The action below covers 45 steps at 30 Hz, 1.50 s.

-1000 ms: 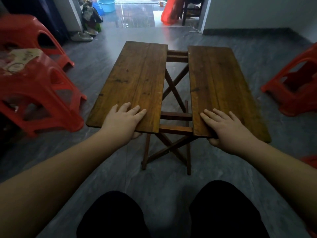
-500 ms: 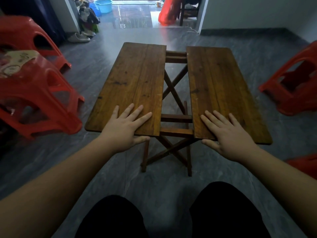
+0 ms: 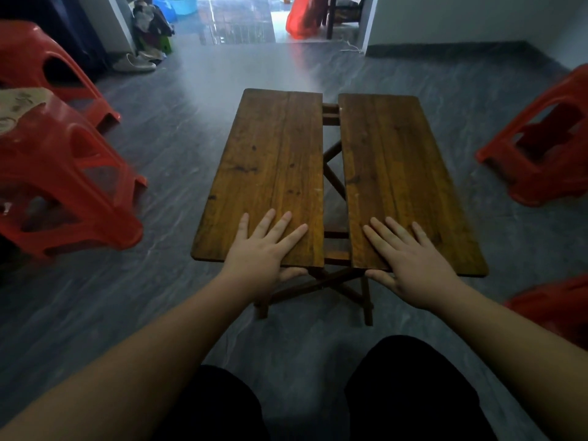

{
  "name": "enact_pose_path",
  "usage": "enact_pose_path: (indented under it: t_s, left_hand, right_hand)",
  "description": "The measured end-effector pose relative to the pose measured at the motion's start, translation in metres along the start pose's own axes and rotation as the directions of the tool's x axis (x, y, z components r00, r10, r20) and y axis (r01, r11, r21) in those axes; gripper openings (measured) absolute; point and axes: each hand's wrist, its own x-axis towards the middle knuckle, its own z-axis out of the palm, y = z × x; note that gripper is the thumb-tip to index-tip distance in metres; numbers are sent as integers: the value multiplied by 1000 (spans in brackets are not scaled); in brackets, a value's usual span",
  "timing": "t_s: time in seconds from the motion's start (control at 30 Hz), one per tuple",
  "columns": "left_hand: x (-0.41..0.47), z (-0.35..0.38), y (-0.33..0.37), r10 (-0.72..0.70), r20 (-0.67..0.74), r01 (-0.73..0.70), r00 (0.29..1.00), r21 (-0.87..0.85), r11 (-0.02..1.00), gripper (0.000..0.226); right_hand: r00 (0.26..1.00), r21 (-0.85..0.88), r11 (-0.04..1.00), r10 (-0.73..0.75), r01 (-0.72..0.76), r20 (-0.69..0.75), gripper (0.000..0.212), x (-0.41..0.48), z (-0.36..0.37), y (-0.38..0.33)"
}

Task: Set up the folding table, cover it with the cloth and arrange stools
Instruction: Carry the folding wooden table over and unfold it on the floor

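Observation:
A low wooden folding table [image 3: 273, 160] stands on the grey floor in front of me, its two brown leaves nearly flat with a narrow gap between them over crossed legs. My left hand [image 3: 265, 249] lies flat with straight fingers on the near end of the left leaf, thumb below the edge. My right hand [image 3: 410, 259] lies flat on the near end of the right leaf [image 3: 391, 173]. Red plastic stools stand at the left [image 3: 63, 173], far left [image 3: 35, 58], right [image 3: 541, 144] and near right [image 3: 556, 303]. A pale cloth [image 3: 16, 103] rests on the left stool.
An open doorway at the back shows a blue basin [image 3: 179, 1], a red bag [image 3: 302, 20] and a dark wooden chair [image 3: 343, 14]. Shoes [image 3: 135, 63] and piled clothes lie at the back left. A white wall runs along the back right.
The two leaves have closed toward each other, so the gap between them is narrower. Both hands stay flat on the near ends, and my view has shifted back a little.

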Motion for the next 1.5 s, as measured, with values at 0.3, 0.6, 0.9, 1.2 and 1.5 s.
enact_pose_path:
  t_s: [0.3,0.6,0.9,1.2,1.5]
  left_hand:
    - [18,54,30,2,-26,-2,1000,11,1000,83]
    - [21,59,29,9,-58,-8,998,18,1000,84]
    - [26,34,33,-52,234,68,971,-59,996,83]
    - [26,0,48,-93,492,178,866,-128,976,84]
    - [33,-19,40,-137,579,247,804,-116,962,106]
  right_hand:
    - [1000,44,999,-8,8,-10,81,13,46,-19]
    - [996,23,1000,-18,20,-93,80,16,61,-17]
    - [999,124,992,-23,18,34,81,18,48,-14]
    - [978,288,956,-10,-51,209,87,1,16,-5]
    - [944,215,965,78,-153,320,97,-8,13,16]
